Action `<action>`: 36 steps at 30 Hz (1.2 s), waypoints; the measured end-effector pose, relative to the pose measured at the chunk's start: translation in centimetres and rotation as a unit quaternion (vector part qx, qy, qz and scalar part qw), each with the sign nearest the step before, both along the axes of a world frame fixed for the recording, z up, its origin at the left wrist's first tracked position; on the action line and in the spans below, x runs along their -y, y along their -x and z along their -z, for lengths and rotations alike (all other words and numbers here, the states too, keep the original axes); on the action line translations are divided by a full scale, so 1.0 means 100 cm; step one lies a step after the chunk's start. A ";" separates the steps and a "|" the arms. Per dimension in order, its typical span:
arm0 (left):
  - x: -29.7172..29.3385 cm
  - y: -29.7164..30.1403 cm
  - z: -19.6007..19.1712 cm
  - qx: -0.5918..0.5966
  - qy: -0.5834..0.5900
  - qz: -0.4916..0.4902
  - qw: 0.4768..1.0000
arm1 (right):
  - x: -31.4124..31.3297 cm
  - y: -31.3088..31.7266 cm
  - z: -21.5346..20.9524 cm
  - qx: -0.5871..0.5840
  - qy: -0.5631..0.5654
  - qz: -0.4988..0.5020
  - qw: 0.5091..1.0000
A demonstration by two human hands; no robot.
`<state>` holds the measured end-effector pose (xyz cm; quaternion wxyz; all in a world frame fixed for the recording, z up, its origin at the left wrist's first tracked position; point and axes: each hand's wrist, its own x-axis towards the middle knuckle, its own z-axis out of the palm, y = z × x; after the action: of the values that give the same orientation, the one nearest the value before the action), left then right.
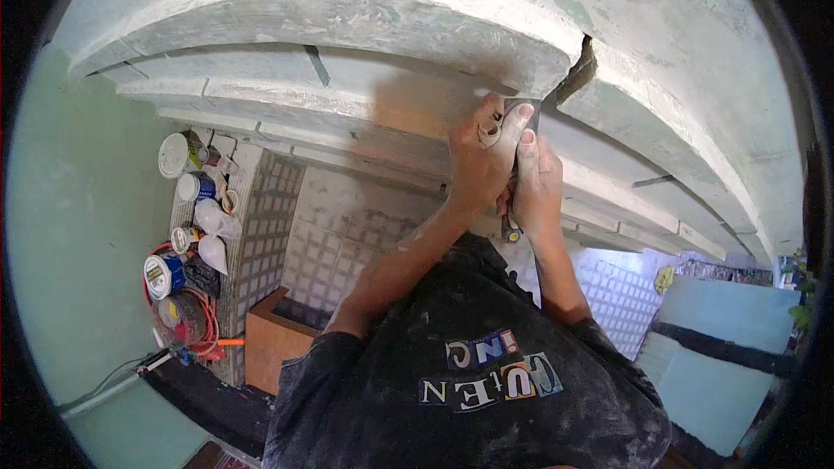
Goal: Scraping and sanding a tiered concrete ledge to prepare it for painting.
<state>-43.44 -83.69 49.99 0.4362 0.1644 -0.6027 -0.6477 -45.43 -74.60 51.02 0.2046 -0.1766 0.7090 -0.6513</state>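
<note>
Both my hands are raised together at the edge of a curved, white-coated ledge (pixel 365 26). My left hand (pixel 476 156) and my right hand (pixel 537 182) are closed on one tool that looks like a scraper (pixel 533 109). Its dark flat blade shows between the thumbs, against the ledge's lower edge. What looks like the handle's end, with a yellow spot, sticks out below the hands. My fingers hide most of the tool. Just right of the hands, a dark jagged gap (pixel 578 78) splits the ledge. Pale dust covers my fingers.
More stepped ledges (pixel 321 113) run below the first one. At left, tubs (pixel 165 276), plastic bags (pixel 213 252) and a coiled orange hose (pixel 208 321) crowd a narrow shelf beside a green wall (pixel 87 234). A wooden box (pixel 269 347) stands below, near tiled surfaces.
</note>
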 end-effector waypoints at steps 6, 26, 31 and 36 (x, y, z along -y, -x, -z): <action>0.002 -0.003 0.004 0.008 -0.059 0.069 0.996 | -0.003 0.006 0.014 -0.064 -0.024 0.001 0.998; 0.016 -0.031 0.038 -0.004 -0.239 0.021 0.971 | -0.028 -0.010 0.016 0.038 -0.149 -0.180 0.972; 0.043 -0.062 0.053 -0.003 -0.291 -0.109 0.951 | -0.036 -0.009 0.057 -0.136 -0.157 -0.215 0.954; 0.028 -0.069 0.049 0.133 0.229 -0.225 0.938 | -0.023 -0.018 0.044 -0.182 -0.135 -0.240 0.944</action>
<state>-36.57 -86.53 45.05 0.5123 0.2763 -0.7345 -0.3490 -43.59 -72.33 46.60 0.2443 -0.4281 0.7521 -0.4376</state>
